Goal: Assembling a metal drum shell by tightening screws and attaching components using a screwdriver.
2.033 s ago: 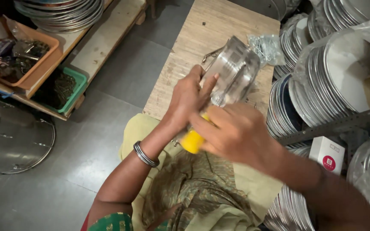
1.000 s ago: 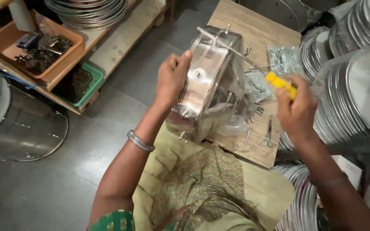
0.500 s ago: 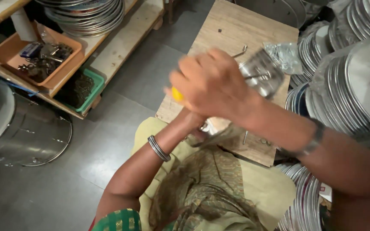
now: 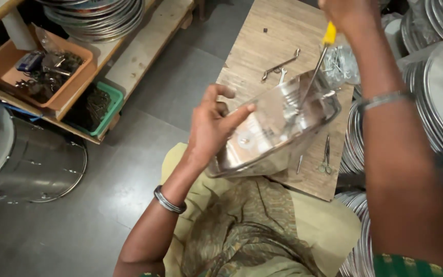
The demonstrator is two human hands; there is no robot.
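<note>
Between the spread fingers of the left hand point(image 4: 212, 128) sat a steel container point(image 4: 275, 131), tilted, its rim gripped. Inside it reached a yellow-handled screwdriver point(image 4: 315, 69), clamped in the right hand point(image 4: 347, 13). Left of the fingers, an orange tray point(image 4: 14, 66) held metal parts.

The right hand point(image 4: 347, 13) runs off the top edge of the frame, so its grip on the yellow-handled screwdriver point(image 4: 316, 66) can't be read. The screwdriver's tip is lost in glare inside the steel container point(image 4: 267, 136). Left hand point(image 4: 212, 123): its palm is turned away, hidden. At upper left, the small parts in the orange tray point(image 4: 6, 66) are too tiny to identify.
</note>
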